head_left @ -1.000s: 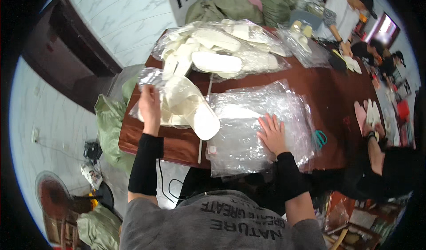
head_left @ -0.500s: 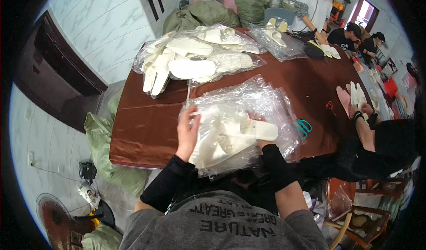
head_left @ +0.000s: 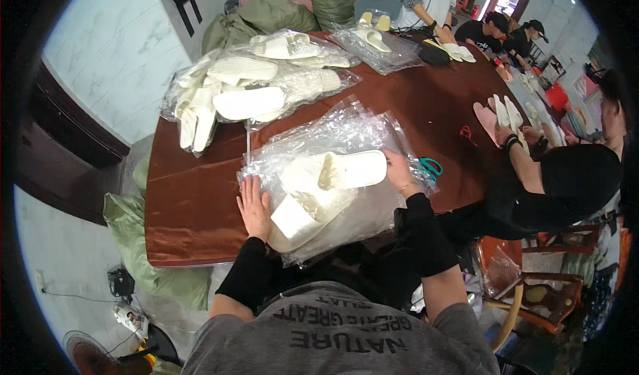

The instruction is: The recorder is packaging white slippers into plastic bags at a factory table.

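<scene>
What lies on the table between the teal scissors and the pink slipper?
A red string-like tangle lies on the brown cloth between the teal scissors and the pink slipper, in the head view.

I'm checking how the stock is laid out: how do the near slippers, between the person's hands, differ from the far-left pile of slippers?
The near slippers are few; the far-left pile holds many more. The near slippers lie over stacked clear bags; the far-left pile sits on the brown tablecloth. The left hand and right hand flank the near slippers; no hand is on the far-left pile. Both are whitish slippers.
</scene>
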Demonstrator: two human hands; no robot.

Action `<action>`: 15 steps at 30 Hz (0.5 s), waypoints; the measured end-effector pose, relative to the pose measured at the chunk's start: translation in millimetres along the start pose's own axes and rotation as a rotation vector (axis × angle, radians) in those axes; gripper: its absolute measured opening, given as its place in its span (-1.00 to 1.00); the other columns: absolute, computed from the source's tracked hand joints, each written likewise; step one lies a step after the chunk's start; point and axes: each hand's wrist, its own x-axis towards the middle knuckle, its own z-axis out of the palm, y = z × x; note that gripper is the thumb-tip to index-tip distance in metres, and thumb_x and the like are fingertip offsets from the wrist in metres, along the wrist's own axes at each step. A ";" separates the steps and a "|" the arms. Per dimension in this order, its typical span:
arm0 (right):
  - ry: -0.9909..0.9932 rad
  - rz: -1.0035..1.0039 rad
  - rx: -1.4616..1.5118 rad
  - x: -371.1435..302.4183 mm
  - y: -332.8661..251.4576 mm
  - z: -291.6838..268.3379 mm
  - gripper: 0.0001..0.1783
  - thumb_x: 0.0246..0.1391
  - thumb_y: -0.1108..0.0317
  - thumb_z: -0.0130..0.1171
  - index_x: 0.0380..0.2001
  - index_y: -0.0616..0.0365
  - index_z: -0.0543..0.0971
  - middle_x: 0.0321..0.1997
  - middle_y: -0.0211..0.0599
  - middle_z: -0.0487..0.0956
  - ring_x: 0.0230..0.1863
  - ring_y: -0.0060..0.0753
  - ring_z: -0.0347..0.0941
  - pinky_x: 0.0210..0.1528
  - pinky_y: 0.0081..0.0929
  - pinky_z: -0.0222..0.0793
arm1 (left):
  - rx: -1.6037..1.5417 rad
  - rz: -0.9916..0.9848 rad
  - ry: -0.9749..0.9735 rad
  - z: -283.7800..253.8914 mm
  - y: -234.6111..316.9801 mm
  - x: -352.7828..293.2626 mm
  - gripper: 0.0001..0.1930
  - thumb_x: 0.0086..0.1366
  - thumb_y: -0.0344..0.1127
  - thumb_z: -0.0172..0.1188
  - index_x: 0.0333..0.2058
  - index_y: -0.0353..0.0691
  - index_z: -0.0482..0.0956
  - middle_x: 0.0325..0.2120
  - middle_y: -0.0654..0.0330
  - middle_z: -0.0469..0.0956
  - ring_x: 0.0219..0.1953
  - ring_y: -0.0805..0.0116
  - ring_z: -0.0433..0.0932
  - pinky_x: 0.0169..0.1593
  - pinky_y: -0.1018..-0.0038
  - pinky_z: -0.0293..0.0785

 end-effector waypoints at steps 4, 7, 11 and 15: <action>-0.048 0.326 0.779 -22.5 -15.4 -19.0 -0.63 0.37 0.27 0.08 0.14 0.18 0.60 -0.10 -0.33 0.70 -0.17 -0.50 0.63 -0.19 -0.45 0.58 | 0.043 0.004 -0.001 4.3 0.0 3.4 -0.40 0.55 -0.13 -0.01 0.50 0.00 0.15 0.54 0.18 0.07 0.58 0.14 -0.02 0.54 -0.08 -0.09; -0.008 0.384 1.050 -21.3 -54.5 -3.2 -0.57 0.38 0.25 0.11 0.23 0.18 0.53 0.00 -0.33 0.67 -0.10 -0.53 0.60 -0.19 -0.49 0.59 | 0.080 -0.006 -0.021 4.0 -3.5 1.5 -0.39 0.56 -0.08 -0.04 0.51 0.00 0.13 0.54 0.20 0.06 0.58 0.16 -0.02 0.54 -0.09 -0.10; -0.192 0.294 0.841 -8.6 -65.5 30.5 -0.53 0.36 0.22 0.18 0.25 0.17 0.50 0.02 -0.37 0.66 -0.07 -0.56 0.59 -0.17 -0.48 0.58 | 0.112 0.002 -0.042 6.1 -7.5 6.6 -0.37 0.57 -0.03 -0.05 0.51 -0.01 0.11 0.54 0.20 0.06 0.57 0.16 -0.01 0.53 -0.13 -0.10; -0.272 0.326 0.625 20.8 -44.0 32.8 -0.51 0.32 0.10 0.25 0.20 0.12 0.56 -0.03 -0.46 0.66 -0.10 -0.60 0.56 -0.21 -0.53 0.50 | 0.075 0.020 -0.026 10.2 -1.4 12.2 -0.35 0.57 0.01 -0.03 0.52 -0.03 0.09 0.54 0.19 0.06 0.57 0.15 0.01 0.52 -0.15 -0.09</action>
